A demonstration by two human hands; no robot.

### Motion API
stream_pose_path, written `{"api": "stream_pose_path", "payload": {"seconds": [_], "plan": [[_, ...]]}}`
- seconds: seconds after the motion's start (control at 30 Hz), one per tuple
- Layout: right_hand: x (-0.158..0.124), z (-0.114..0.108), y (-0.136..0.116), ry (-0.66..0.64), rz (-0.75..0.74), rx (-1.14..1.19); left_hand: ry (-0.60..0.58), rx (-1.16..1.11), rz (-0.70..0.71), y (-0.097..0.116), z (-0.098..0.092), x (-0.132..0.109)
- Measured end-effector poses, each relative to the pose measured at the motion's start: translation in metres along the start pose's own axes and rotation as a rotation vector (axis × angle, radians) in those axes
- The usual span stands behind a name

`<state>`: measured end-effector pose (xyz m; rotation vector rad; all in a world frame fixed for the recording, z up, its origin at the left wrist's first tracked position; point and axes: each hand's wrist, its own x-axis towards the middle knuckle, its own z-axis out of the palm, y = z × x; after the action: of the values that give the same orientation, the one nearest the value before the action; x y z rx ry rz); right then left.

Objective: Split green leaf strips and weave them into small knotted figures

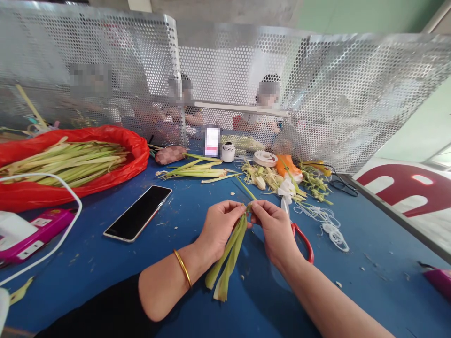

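Over the middle of the blue table, my left hand (222, 225) pinches the top of a folded green husk leaf (232, 251), whose two broad ends hang down toward me. A gold bangle circles that wrist. Thumb and fingertips of my right hand (269, 220) close on the same top end, right beside the left fingers. A thin green stem (245, 188) sticks out beyond the fingertips. Partly behind my right hand lies a pair of scissors (307, 241) with red handles. Several pale husk leaves (197, 171) lie in a loose bunch farther back.
A red plastic bag (136, 157) full of long leaves stands left. Nearby are a black phone (139, 213) and a magenta power strip (42, 234). White string (333, 230), a tape roll (265, 158) and scraps (259, 176) lie right. People sit beyond a perforated metal screen (221, 65).
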<state>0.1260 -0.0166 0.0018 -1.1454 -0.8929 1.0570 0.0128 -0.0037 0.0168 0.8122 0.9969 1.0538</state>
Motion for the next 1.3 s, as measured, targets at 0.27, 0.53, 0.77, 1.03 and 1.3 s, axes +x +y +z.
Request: {"api": "stream_pose_path", "payload": {"seconds": [0.27,0.53,0.77,1.03,1.3], "plan": [[0.0,0.002,0.004,0.004,0.052,0.065,0.054,-0.011,-0.015,0.0,0.004,-0.001],[-0.001,0.002,0.004,-0.013,0.021,0.011,0.078,0.022,0.012,-0.001,0.002,0.001],[0.0,0.001,-0.002,-0.016,-0.035,-0.041,0.024,-0.031,0.009,-0.002,0.001,0.001],[0.001,0.0,-0.003,-0.015,-0.054,-0.067,-0.074,-0.006,-0.076,-0.001,-0.005,0.004],[0.002,0.0,-0.001,-0.051,-0.036,-0.049,-0.041,0.038,-0.021,-0.001,-0.003,0.002]]}}
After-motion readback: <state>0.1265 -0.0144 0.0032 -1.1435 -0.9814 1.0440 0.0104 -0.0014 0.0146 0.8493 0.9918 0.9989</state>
